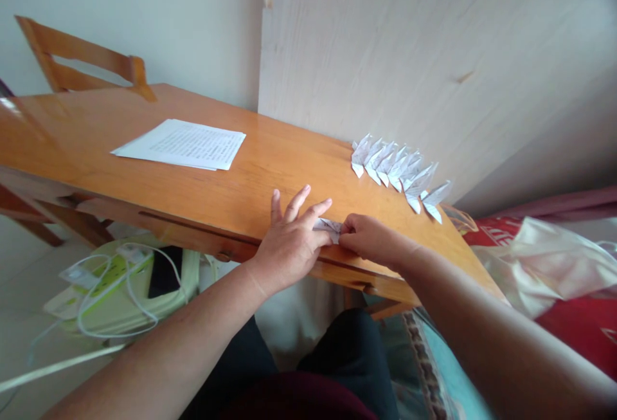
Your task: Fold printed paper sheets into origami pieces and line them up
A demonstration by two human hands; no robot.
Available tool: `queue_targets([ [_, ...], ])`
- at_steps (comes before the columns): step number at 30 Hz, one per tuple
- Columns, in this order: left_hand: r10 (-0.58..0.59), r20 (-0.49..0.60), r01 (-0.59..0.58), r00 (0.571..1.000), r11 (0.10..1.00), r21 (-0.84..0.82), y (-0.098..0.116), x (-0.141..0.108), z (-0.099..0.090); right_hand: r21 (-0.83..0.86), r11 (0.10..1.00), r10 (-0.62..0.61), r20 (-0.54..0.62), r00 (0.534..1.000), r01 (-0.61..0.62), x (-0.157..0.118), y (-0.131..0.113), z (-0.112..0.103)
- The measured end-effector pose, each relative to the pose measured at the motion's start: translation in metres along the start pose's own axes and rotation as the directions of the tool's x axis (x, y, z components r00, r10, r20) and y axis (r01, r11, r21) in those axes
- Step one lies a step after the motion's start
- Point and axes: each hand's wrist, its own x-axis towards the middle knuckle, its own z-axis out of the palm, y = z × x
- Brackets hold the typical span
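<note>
A small folded piece of printed paper (330, 227) lies at the front edge of the wooden table (270, 175), between my hands. My left hand (294, 233) has its fingers spread, with the thumb against the paper's left part. My right hand (369, 238) is closed, its curled fingers pressed on the paper's right end. Towards the back right of the table stands a row of several folded paper pieces (398, 166) with upright points. A stack of printed sheets (186, 143) lies flat on the left part of the table.
A wooden chair (87, 53) stands behind the table at the left. Below left, a stool (168, 310) bears a power strip, white cables and a black phone. Red and white bags (544, 265) are at the right. A wall runs along the back edge.
</note>
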Motion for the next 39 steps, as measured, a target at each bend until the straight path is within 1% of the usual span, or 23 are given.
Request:
queue_targets([
  [4, 0.016, -0.003, -0.016, 1.0, 1.0, 0.0, -0.005, -0.005, -0.005, -0.04, 0.999, 0.017, 0.002, 1.0, -0.017, 0.0, -0.005, 0.0],
  [8, 0.022, 0.009, -0.022, 1.0, 1.0, 0.005, -0.006, -0.006, -0.007, -0.063, 0.998, 0.013, 0.027, 1.0, -0.011, 0.0, -0.009, 0.0],
  [13, 0.004, -0.04, -0.005, 0.999, 1.0, -0.028, -0.009, -0.01, -0.006, -0.129, 0.991, 0.035, 0.001, 0.999, -0.034, 0.001, -0.013, -0.001],
  [17, -0.002, -0.041, 0.002, 0.999, 1.0, -0.019, -0.014, -0.013, -0.006, -0.168, 0.984, 0.058, 0.016, 0.998, -0.054, 0.001, -0.017, -0.002],
  [20, -0.008, -0.041, 0.008, 0.999, 1.0, -0.014, -0.016, -0.014, -0.005, -0.169, 0.983, 0.074, 0.018, 0.997, -0.07, 0.001, -0.019, -0.002],
  [27, -0.011, -0.085, 0.009, 0.996, 1.0, -0.016, -0.019, -0.016, -0.002, -0.185, 0.98, 0.084, 0.027, 0.996, -0.078, 0.004, -0.021, 0.0],
  [31, -0.007, -0.095, 0.007, 0.995, 1.0, -0.007, -0.021, -0.017, -0.002, -0.173, 0.979, 0.114, 0.031, 0.993, -0.107, 0.005, -0.022, 0.001],
  [39, -0.009, -0.112, 0.008, 0.994, 1.0, -0.007, -0.024, -0.019, -0.002, -0.203, 0.966, 0.16, -0.001, 0.987, -0.157, 0.005, -0.03, 0.003],
])
